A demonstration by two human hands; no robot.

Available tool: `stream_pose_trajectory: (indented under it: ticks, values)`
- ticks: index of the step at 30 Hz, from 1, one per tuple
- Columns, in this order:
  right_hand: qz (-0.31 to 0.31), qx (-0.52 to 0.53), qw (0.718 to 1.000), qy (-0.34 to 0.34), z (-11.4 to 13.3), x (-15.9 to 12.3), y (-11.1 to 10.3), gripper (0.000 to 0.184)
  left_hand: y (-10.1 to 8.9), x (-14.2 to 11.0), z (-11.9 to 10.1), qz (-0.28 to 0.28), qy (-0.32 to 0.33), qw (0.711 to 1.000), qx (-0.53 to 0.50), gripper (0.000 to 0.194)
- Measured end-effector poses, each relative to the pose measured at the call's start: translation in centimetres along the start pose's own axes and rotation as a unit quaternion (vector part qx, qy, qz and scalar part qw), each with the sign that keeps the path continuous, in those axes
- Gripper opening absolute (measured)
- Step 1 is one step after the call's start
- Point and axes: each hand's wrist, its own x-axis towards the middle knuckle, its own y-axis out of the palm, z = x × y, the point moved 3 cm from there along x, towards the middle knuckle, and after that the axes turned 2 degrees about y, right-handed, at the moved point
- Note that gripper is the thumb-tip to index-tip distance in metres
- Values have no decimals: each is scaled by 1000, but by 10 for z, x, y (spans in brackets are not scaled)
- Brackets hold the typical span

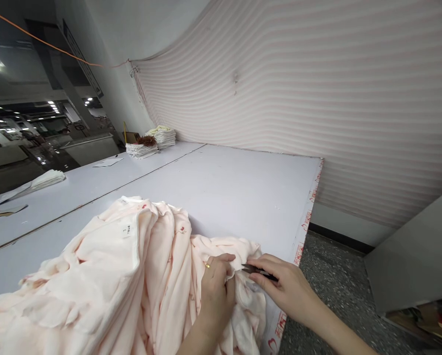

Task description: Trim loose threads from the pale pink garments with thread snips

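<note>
A pile of pale pink fleece fabric with small red prints and a white size label lies on the near part of a white table. My left hand, wearing a ring, is closed, pinching a fold of this fabric near the table's right edge. My right hand is closed on a small dark metal tool, probably thread snips, whose tip touches the fabric right next to my left fingers.
Stacks of folded white cloth sit at the table's far end. Another flat cloth piece lies at the far left. Pink striped fabric hangs on the wall behind. Speckled floor and a grey cabinet are on the right.
</note>
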Motion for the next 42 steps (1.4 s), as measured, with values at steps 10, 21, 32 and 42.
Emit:
stream_pose_trajectory:
  ticks: [10,21,32,42]
  values:
    - [-47,-199,977,-54,14,-3,1,23,2,-1,1,1,-4,1000,-3,26]
    - [-20,-54,998,-6,7,0,4,25,2,-2,2,7,-27,999,-17,25]
    - [-50,103,993,31,2,6,11,20,2,0,6,1,-123,992,-32,13]
    - [-126,222,967,5,0,40,50,21,1,7,16,14,-381,885,-268,24]
